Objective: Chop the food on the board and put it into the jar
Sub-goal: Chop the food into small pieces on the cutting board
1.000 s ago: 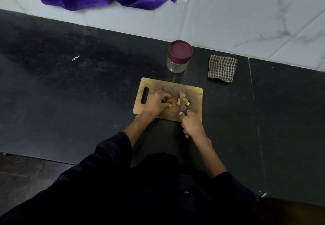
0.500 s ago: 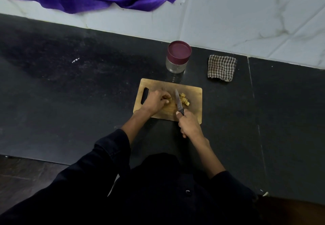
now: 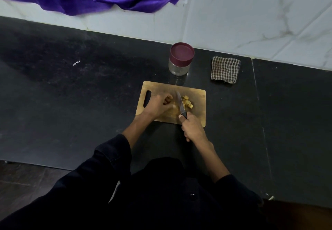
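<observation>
Dark worktop [image 3: 71, 104]: right hand [image 3: 193, 128] grips knife [image 3: 180, 104], left hand [image 3: 158, 105] curled holding uncut food [image 3: 168, 99]; some cubes [image 3: 187, 102] cut, jar [image 3: 181, 59] w/ lid on, nothing jarred yet.

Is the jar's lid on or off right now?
On. The maroon lid sits atop the upright glass jar behind the cutting board.

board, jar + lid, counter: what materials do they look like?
Board: matte wood, tan with darker stains. Jar: clear and glossy, glass or plastic, cannot tell. Lid: opaque maroon, smooth, likely plastic. Counter: dark speckled polished stone, faint sheen.
</observation>
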{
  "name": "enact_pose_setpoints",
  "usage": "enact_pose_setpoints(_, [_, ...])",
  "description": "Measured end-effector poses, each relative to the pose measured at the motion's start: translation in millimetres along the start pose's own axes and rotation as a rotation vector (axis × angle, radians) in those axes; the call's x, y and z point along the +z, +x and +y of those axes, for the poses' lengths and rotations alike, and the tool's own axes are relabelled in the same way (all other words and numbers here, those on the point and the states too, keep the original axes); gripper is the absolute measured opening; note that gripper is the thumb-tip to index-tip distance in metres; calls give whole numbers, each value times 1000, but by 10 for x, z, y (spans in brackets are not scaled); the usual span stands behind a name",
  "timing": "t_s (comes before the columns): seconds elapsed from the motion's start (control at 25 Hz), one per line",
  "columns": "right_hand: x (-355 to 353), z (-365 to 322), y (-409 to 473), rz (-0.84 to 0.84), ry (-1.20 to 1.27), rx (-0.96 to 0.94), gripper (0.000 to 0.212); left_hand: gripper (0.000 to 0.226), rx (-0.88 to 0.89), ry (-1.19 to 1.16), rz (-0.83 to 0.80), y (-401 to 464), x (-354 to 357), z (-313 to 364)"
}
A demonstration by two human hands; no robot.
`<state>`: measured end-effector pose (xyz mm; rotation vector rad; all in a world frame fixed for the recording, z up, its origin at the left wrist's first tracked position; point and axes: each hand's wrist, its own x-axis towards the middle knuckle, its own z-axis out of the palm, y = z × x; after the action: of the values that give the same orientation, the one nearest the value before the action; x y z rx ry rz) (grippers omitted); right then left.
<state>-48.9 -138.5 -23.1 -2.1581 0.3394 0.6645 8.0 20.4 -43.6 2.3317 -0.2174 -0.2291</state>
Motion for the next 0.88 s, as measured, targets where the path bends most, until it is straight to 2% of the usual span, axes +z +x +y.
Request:
enact_pose_setpoints(0.12, [11,-2,-1,-15,-4,19,24,40,42,78,29,-42,75,-7])
enact_pose_setpoints(0.24, [8,4,-9,-5,-7,0,25,39,18,41,48,-19,67,6])
enact_pose_setpoints(0.44, [8,2,-10,-4,6,8,27,32,2,113,51,-29,78,-32])
enact_pose_setpoints(0.64, [10,2,-15,7,-9,-1,28,35,-25,23,120,-18,48,51])
enact_pose_setpoints(0.88, [40,13,-19,13,-37,-25,23,22,8,-4,113,-65,33,49])
